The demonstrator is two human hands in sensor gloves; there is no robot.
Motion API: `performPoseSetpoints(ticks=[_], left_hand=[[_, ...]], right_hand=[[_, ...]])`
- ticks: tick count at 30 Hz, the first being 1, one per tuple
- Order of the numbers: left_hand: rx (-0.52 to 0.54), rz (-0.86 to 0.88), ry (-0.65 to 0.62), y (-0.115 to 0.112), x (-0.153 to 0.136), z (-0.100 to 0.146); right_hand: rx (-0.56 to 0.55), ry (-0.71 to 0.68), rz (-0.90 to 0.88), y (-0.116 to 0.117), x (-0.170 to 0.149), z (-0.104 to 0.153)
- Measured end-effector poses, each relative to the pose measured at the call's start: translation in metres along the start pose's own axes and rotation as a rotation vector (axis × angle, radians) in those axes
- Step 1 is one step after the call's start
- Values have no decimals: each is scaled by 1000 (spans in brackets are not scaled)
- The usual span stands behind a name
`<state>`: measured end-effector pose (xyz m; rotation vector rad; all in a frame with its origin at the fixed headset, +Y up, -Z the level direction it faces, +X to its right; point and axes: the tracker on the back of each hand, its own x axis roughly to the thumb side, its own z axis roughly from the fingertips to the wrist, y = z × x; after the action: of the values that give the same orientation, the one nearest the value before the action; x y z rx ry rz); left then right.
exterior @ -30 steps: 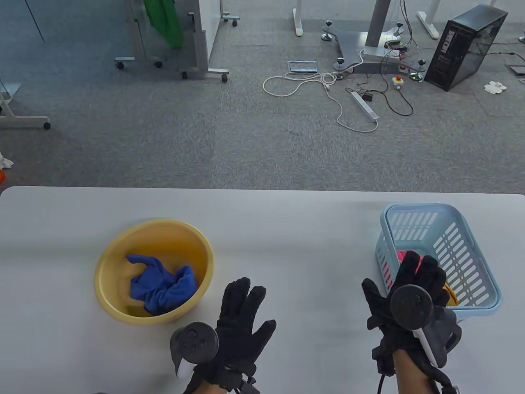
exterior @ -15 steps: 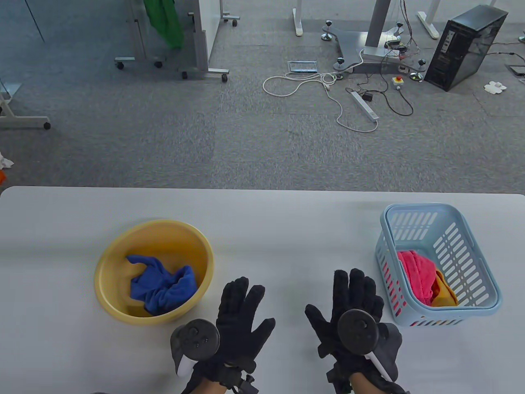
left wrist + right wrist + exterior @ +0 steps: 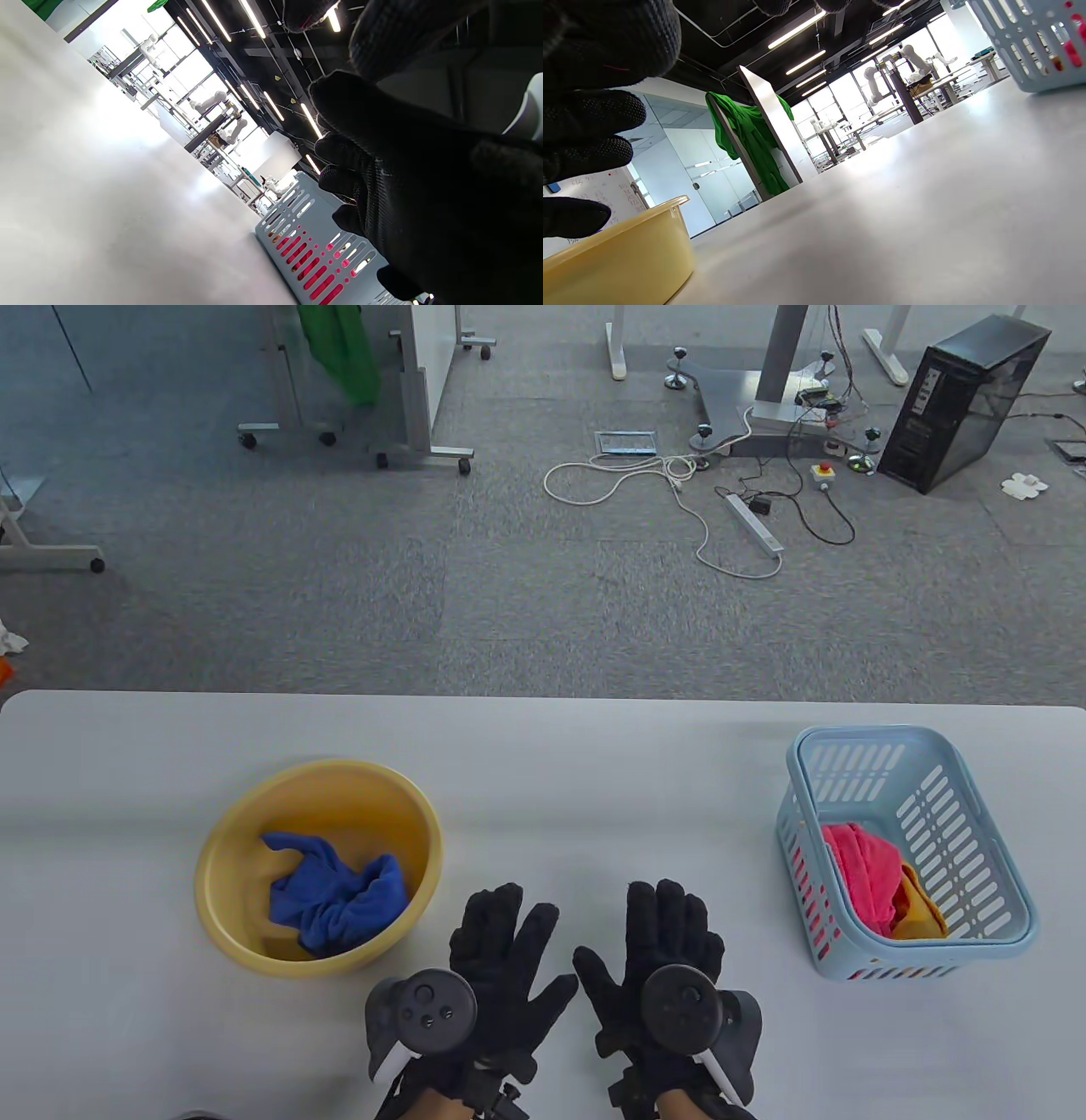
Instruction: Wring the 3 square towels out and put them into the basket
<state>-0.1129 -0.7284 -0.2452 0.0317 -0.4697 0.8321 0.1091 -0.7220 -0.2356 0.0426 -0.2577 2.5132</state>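
A crumpled blue towel (image 3: 338, 894) lies in the yellow basin (image 3: 222, 847) at the table's left. A pink towel (image 3: 864, 865) and an orange towel (image 3: 920, 909) sit in the light blue basket (image 3: 933, 740) at the right. My left hand (image 3: 502, 950) and right hand (image 3: 660, 943) hover side by side near the table's front edge, between basin and basket, fingers spread and holding nothing. The left wrist view shows the basket (image 3: 314, 254) with pink behind its slots, past my right hand (image 3: 424, 203). The right wrist view has the basin (image 3: 615, 262) at lower left and the basket (image 3: 1031, 46) at upper right.
The white table (image 3: 594, 763) stretches between basin and basket. Beyond its far edge the carpet holds cables, a power strip (image 3: 753, 524) and a black computer case (image 3: 963, 400).
My right hand has pulled back from over the basket and moved left to sit beside my left hand. The pink towel now shows uncovered in the basket. The left hand barely shifted.
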Motion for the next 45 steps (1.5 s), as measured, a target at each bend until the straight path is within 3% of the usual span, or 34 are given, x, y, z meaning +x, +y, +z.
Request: performPoseSetpoints(ticks=[10, 16, 17, 19, 27, 32, 40, 45], left_hand=[[-68, -151, -21, -12, 10, -4], [-9, -161, -5, 2, 11, -5], [63, -209, -60, 6, 13, -6], [64, -282, -64, 12, 15, -8], [15, -409, 26, 58, 11, -16], [17, -655, 70, 93, 2, -16], [74, -733, 247, 154, -26, -12], [-23, -812, 445, 171, -56, -8]], right_hand=[[-1, 25, -35, -6, -13, 4], [-13, 4, -23, -13, -9, 7], [-19, 11, -40, -12, -9, 7], [5, 19, -77, -10, -8, 7], [7, 1, -109, -15, -3, 8], [-1, 20, -165, -21, -7, 8], [8, 31, -175, -20, -8, 8], [13, 21, -198, -21, -4, 9]])
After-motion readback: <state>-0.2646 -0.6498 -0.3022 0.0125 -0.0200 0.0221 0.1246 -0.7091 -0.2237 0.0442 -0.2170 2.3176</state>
